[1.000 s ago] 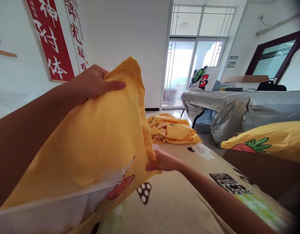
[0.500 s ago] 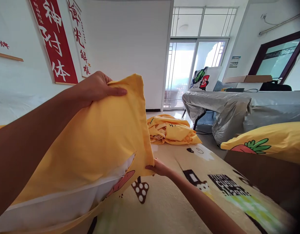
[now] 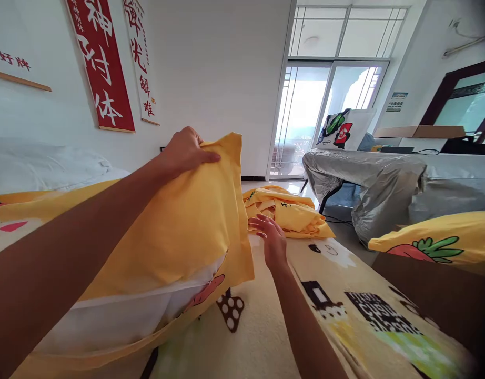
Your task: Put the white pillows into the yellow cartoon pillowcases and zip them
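Observation:
My left hand (image 3: 193,152) grips the upper corner of a yellow pillowcase (image 3: 179,221), thumb on the near face. Inside the case is a white pillow (image 3: 120,316), which shows through the gaping side slit along the bottom. Just right of the case's end hem, my right hand (image 3: 272,237) is in the air, fingers apart and holding nothing. Behind it, a crumpled heap of yellow printed cloth (image 3: 301,216) lies on the beige patterned blanket (image 3: 266,326).
A brown cardboard box (image 3: 432,295) on the right holds a yellow pillow with a carrot print (image 3: 455,237). Beyond stands a table under a silvery cover (image 3: 369,173), bearing a printed white bag (image 3: 349,129). White bedding (image 3: 41,163) lies at the left.
My right hand has let go of the pillowcase's lower corner and risen, its fingers now open. My left hand keeps its hold, a little farther right in view. The camera has turned slightly left.

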`<state>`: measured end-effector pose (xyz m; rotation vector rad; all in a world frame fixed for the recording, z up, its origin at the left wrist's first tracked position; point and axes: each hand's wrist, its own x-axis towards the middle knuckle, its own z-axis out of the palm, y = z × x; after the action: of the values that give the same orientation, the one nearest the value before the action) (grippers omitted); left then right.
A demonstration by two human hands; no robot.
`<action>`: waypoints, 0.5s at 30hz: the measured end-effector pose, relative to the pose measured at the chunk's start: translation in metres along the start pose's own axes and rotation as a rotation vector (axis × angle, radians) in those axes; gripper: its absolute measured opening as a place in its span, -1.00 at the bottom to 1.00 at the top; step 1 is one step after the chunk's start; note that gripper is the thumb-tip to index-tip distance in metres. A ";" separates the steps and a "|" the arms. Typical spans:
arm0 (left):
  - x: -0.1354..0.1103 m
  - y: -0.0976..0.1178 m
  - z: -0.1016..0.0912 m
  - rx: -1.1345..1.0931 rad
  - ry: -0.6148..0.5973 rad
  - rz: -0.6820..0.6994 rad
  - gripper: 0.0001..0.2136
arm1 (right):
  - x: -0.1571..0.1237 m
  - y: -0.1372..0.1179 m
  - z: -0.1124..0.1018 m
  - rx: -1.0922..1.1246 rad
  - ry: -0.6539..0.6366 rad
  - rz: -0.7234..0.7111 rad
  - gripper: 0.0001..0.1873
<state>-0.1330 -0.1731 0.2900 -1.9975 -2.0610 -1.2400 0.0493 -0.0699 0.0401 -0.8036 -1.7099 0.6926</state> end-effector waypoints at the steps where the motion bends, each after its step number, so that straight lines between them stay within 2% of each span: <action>1: -0.001 0.003 0.004 0.008 -0.003 0.025 -0.70 | -0.002 -0.014 0.006 0.155 0.104 0.014 -0.41; 2: -0.002 0.006 0.007 0.012 -0.013 0.047 -0.71 | -0.005 -0.027 0.014 0.274 0.154 0.026 -0.45; 4: -0.002 0.007 0.010 0.014 -0.065 0.070 -0.70 | -0.009 -0.046 0.034 0.358 0.154 0.050 -0.55; 6: -0.001 0.004 0.010 0.033 -0.135 0.049 -0.64 | -0.012 -0.053 0.050 0.401 0.143 0.072 -0.58; 8: -0.001 -0.005 0.005 0.040 -0.195 0.009 -0.53 | -0.013 -0.051 0.060 0.480 0.185 0.076 -0.57; 10: -0.004 -0.021 -0.003 -0.034 -0.267 -0.053 -0.43 | -0.013 -0.047 0.060 0.514 0.244 0.057 -0.58; 13: -0.014 -0.056 -0.013 -0.189 -0.440 -0.244 -0.36 | -0.014 -0.041 0.052 0.496 0.311 0.034 -0.59; 15: -0.022 -0.087 -0.020 -0.136 -0.523 -0.355 -0.34 | -0.013 -0.039 0.047 0.477 0.322 0.026 -0.58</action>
<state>-0.2126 -0.1903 0.2476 -2.2803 -2.7361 -0.9893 0.0000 -0.1068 0.0509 -0.5632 -1.1800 0.8923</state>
